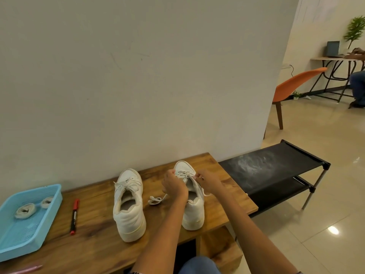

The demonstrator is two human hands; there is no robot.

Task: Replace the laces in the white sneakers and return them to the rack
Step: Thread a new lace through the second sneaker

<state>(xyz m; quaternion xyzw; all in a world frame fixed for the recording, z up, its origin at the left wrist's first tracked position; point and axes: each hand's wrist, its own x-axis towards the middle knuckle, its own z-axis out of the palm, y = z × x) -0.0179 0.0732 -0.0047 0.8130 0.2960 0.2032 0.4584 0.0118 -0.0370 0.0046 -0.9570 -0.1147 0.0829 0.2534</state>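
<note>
Two white sneakers stand on a wooden table (94, 234), toes toward the wall. The left sneaker (129, 206) is laced and untouched. Over the right sneaker (192, 210) my left hand (174, 184) and my right hand (209, 181) each pinch a strand of its white lace (184, 174) near the eyelets. A loose end of lace (156, 200) trails onto the table between the shoes. The right shoe's opening is partly hidden by my hands.
A light blue tray (11, 242) at the left holds two coiled laces (25, 210). A red marker (74, 216) lies beside it. A black two-tier shoe rack (276, 165) stands right of the table. An orange chair (292, 86) and a seated person are far right.
</note>
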